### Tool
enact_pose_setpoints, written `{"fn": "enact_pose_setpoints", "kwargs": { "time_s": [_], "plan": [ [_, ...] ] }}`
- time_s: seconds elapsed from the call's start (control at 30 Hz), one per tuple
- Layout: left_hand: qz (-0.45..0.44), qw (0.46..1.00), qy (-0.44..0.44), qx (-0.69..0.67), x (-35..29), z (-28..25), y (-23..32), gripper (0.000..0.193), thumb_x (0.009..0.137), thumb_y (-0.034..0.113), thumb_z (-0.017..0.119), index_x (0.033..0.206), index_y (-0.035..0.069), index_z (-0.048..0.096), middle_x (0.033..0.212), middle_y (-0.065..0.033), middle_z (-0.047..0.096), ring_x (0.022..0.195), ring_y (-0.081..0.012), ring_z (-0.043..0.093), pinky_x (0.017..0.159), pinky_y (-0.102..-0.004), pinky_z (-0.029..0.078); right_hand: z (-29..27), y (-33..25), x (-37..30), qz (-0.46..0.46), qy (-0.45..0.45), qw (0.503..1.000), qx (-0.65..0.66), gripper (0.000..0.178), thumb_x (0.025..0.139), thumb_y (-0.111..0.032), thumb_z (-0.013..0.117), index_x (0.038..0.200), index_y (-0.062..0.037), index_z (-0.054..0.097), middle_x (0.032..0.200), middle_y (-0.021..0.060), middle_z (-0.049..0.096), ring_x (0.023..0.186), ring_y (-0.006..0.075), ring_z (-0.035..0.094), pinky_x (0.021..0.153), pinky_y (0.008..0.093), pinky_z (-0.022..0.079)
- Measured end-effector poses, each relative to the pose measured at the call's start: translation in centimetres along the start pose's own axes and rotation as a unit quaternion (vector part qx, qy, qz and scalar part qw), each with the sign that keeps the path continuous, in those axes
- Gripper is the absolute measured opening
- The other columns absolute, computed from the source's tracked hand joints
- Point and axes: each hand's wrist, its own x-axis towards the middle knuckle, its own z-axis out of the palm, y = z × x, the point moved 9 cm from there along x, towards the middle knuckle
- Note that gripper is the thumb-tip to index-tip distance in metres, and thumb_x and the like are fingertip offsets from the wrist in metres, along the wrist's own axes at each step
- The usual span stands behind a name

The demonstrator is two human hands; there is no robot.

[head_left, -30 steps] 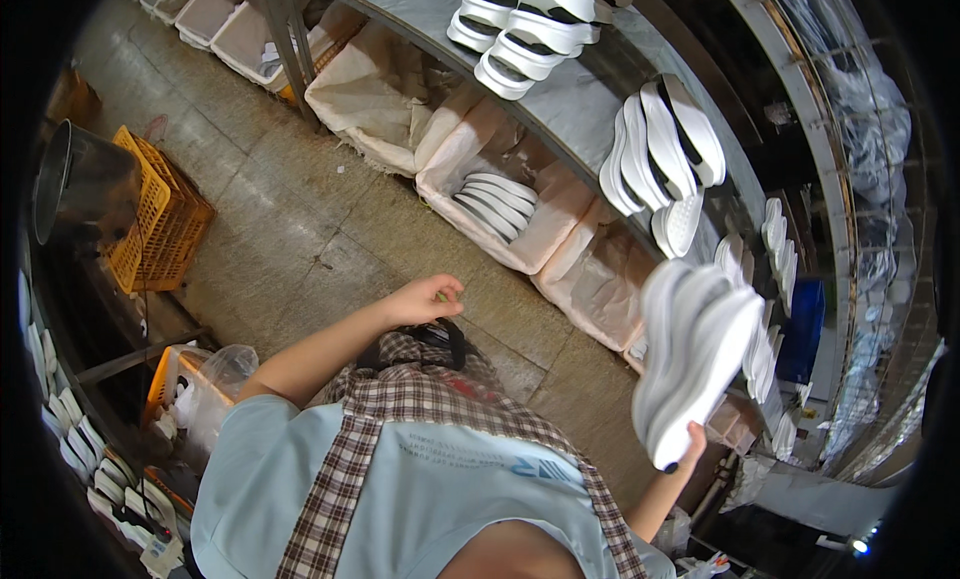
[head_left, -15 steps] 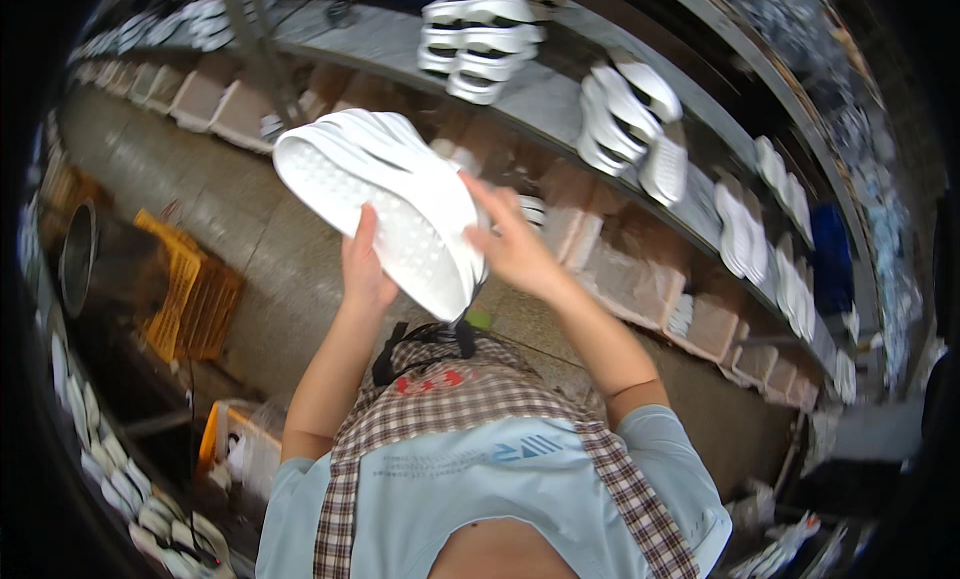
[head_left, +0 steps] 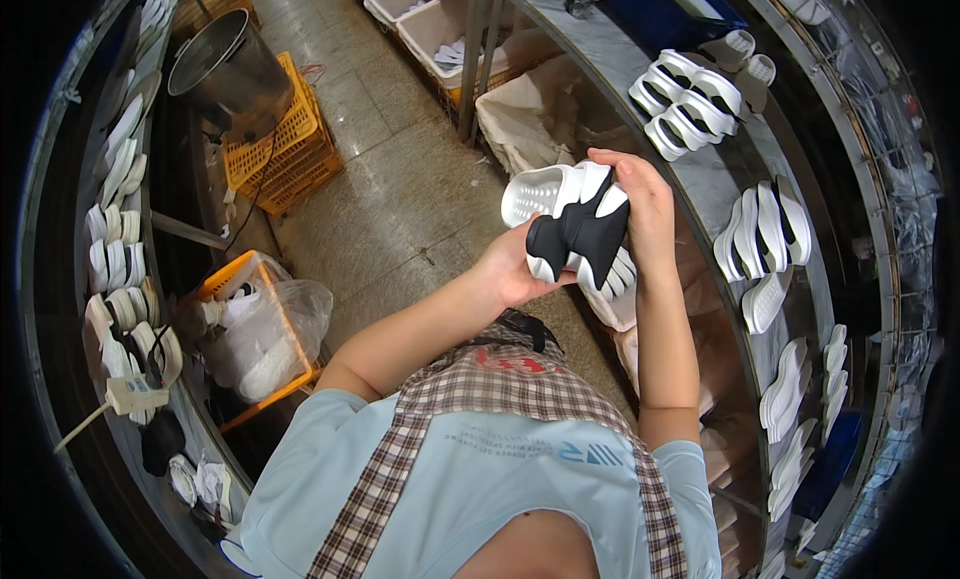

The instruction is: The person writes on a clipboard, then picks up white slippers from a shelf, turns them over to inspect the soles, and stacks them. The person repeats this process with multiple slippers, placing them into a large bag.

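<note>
Between my hands are white shoe soles (head_left: 592, 204) with black patches, apparently stacked together, though overlap hides how many. The pitted inner face of one points away to the left, while the black parts face me. My left hand (head_left: 508, 267) grips the near left side, with its fingers partly hidden underneath. Curled round the far right end is my right hand (head_left: 645, 204), its fingertips over the top edge. On the bench (head_left: 728, 169) to the right stand more white soles in a black-and-white stack (head_left: 690, 107) and an upright group (head_left: 765, 234).
Left of me, an orange crate (head_left: 262, 279) holds a clear plastic bag (head_left: 265, 344). Farther off, a metal bucket (head_left: 225, 74) stands by stacked yellow crates (head_left: 290, 144). Soles line the left shelf (head_left: 125, 249). A blue bin (head_left: 650, 14) sits at the far bench end.
The view has swung round, and the soles have been turned so their black parts show. My right hand, earlier with fingers spread at their side, now wraps round their end.
</note>
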Motion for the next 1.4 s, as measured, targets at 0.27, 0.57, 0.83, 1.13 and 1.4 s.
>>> {"fn": "enact_pose_setpoints", "kwargs": {
  "time_s": [0.27, 0.57, 0.83, 1.13, 1.4],
  "plan": [
    [-0.025, 0.996, -0.021, -0.08, -1.1, 0.0, -0.7, 0.048, 0.102, 0.039, 0.023, 0.129, 0.004, 0.042, 0.127, -0.0131, 0.052, 0.114, -0.0319, 0.054, 0.095, -0.057, 0.044, 0.4, -0.9, -0.3, -0.012, -0.013, 1.0, -0.012, 0.03, 0.093, -0.023, 0.053, 0.1, 0.0031, 0.066, 0.099, 0.0081, 0.067, 0.09, 0.0116, 0.058, 0.082, 0.0247, 0.043],
    [0.04, 0.999, -0.02, -0.011, -0.9, -0.3, 0.0, 0.052, 0.1, 0.039, 0.03, 0.135, 0.002, 0.038, 0.131, -0.0152, 0.05, 0.117, -0.0276, 0.053, 0.099, -0.0418, 0.044, 0.0, -2.6, -1.7, -0.083, 0.007, 0.996, 0.016, 0.034, 0.095, -0.017, 0.043, 0.083, 0.0049, 0.065, 0.096, 0.0161, 0.068, 0.101, 0.0255, 0.059, 0.093, 0.0369, 0.041],
    [0.254, 0.931, -0.103, 0.243, -2.9, 0.8, 6.5, 0.049, 0.1, 0.032, 0.037, 0.135, -0.001, 0.032, 0.127, -0.0151, 0.05, 0.117, -0.0251, 0.052, 0.097, -0.039, 0.046, 1.5, -0.4, -5.6, 0.008, 0.09, 0.993, 0.078, 0.084, 0.077, -0.021, 0.07, 0.142, 0.0026, 0.022, 0.139, 0.0218, 0.036, 0.126, 0.0274, 0.041, 0.105, 0.0378, 0.033],
    [0.242, 0.912, -0.2, 0.263, -3.1, 1.7, 7.0, 0.051, 0.095, 0.031, 0.052, 0.131, -0.003, 0.042, 0.124, -0.016, 0.055, 0.109, -0.0224, 0.059, 0.09, -0.0357, 0.052, 4.1, 0.9, -7.4, 0.114, -0.013, 0.971, 0.21, 0.087, 0.075, -0.018, 0.071, 0.143, 0.0031, 0.021, 0.137, 0.0187, 0.039, 0.125, 0.026, 0.041, 0.104, 0.0367, 0.033],
    [0.233, 0.934, -0.141, 0.232, -2.0, 1.2, 8.0, 0.044, 0.092, 0.02, 0.054, 0.128, -0.005, 0.046, 0.117, -0.0178, 0.059, 0.098, -0.022, 0.065, 0.079, -0.0324, 0.057, 4.9, -0.2, -7.7, 0.044, -0.039, 0.993, 0.104, 0.085, 0.088, -0.039, 0.061, 0.144, 0.004, 0.014, 0.142, 0.0204, 0.031, 0.131, 0.0272, 0.033, 0.108, 0.0378, 0.027]
  ]
}}
